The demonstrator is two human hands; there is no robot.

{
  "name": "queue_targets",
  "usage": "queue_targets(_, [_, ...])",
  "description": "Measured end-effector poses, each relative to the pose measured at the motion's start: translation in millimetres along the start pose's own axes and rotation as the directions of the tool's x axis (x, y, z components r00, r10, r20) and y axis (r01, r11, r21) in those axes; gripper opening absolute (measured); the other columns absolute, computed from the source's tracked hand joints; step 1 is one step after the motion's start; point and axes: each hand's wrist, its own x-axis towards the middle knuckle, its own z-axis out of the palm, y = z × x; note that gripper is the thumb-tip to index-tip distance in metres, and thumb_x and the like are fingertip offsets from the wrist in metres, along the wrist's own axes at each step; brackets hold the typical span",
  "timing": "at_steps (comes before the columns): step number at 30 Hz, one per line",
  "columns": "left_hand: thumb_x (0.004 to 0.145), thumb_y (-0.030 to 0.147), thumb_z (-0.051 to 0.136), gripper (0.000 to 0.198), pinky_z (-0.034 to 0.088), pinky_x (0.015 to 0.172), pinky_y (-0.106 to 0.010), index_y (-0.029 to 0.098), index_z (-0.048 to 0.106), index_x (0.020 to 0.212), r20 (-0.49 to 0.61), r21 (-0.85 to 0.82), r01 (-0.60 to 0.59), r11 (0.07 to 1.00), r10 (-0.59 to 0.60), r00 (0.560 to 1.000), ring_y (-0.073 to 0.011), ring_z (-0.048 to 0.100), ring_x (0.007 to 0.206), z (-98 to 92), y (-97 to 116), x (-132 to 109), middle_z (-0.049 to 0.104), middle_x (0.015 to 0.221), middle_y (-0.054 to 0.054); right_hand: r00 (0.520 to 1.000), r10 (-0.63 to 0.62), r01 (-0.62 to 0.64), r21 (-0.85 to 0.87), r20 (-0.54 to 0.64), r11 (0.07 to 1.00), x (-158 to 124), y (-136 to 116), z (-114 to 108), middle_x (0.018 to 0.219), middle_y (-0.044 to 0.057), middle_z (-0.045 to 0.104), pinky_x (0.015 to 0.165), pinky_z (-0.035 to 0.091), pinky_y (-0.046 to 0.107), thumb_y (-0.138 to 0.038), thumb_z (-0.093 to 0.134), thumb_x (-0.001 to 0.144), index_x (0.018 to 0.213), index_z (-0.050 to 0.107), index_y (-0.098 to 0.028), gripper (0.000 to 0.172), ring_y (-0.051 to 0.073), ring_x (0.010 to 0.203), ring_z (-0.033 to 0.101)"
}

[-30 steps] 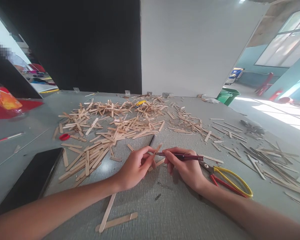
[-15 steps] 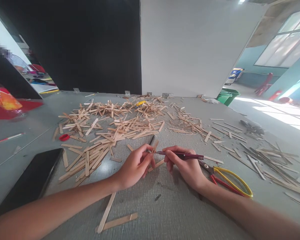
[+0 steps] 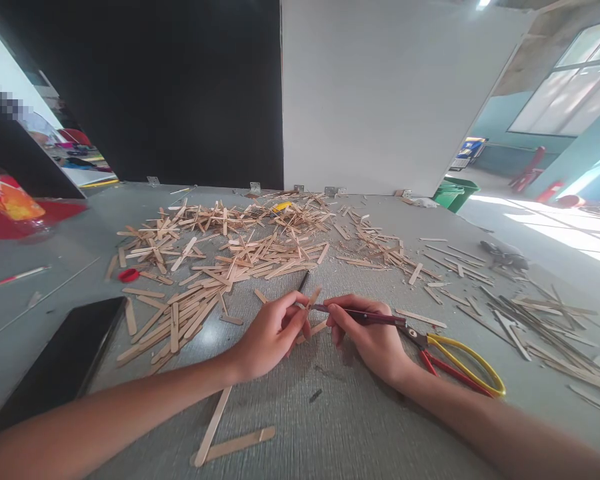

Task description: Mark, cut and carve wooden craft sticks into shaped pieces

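My left hand [image 3: 273, 333] is closed, pinching a short wooden craft stick [image 3: 315, 294] between thumb and fingers. In my right hand [image 3: 363, 330] is a slim dark-red craft knife [image 3: 380, 317], gripped like a pen. Its tip meets the stick beside my left fingertips; the exact contact is too small to make out. Another craft stick [image 3: 320, 328] lies under the hands, partly hidden. Beyond my left fingers a thin dark rod [image 3: 305, 280] rests on the table. Scissors with red and yellow handles [image 3: 467, 360] lie beside my right wrist.
A wide pile of craft sticks [image 3: 260, 257] covers the table's middle and back. Thin strips [image 3: 555, 327] lie at the right. A black phone [image 3: 63, 360], a red ring [image 3: 129, 275] and a bottle [image 3: 10, 200] are on the left. Behind stand black and white panels [image 3: 375, 93].
The knife and my right hand have shifted slightly left, closer to the stick. The knife's rear end now points a little lower. My left hand stays nearly in place.
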Motion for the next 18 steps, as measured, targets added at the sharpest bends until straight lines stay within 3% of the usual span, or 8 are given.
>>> queue_targets(5, [0.108,0.045,0.047,0.026,0.038,0.046,-0.022,0.021,0.056,0.109,0.007,0.006,-0.007,1.000,0.007,1.000,-0.0083,0.048,0.048,0.7,0.2,-0.5,0.066,0.078,0.002,1.000,0.008,-0.008,-0.014,0.007,1.000,-0.4,-1.8,0.5,0.057,-0.001,0.067,0.038,0.045,0.019,-0.039,0.070,0.093,0.091,0.077,-0.016,0.024,0.010,0.044,0.057])
queue_targets(12, [0.108,0.044,0.046,0.025,0.039,0.046,-0.022,0.021,0.054,0.110,0.010,-0.001,0.001,1.000,-0.001,1.000,-0.0084,0.048,0.048,0.8,4.0,-0.6,0.067,0.079,0.002,0.999,0.029,-0.029,0.003,0.012,1.000,0.1,-3.9,-1.1,0.061,0.000,0.068,0.044,0.050,0.022,-0.043,0.072,0.092,0.088,0.076,-0.016,0.028,0.011,0.045,0.059])
queue_targets(18, [0.107,0.047,0.049,0.027,0.039,0.046,-0.022,0.021,0.054,0.111,0.008,-0.003,0.027,1.000,-0.027,1.000,-0.0085,0.048,0.047,0.2,4.1,-1.4,0.070,0.079,0.001,1.000,0.019,-0.017,-0.109,0.013,0.994,-3.7,-1.2,-0.4,0.059,0.000,0.067,0.044,0.045,0.022,-0.042,0.069,0.094,0.095,0.078,-0.016,0.027,0.012,0.047,0.059])
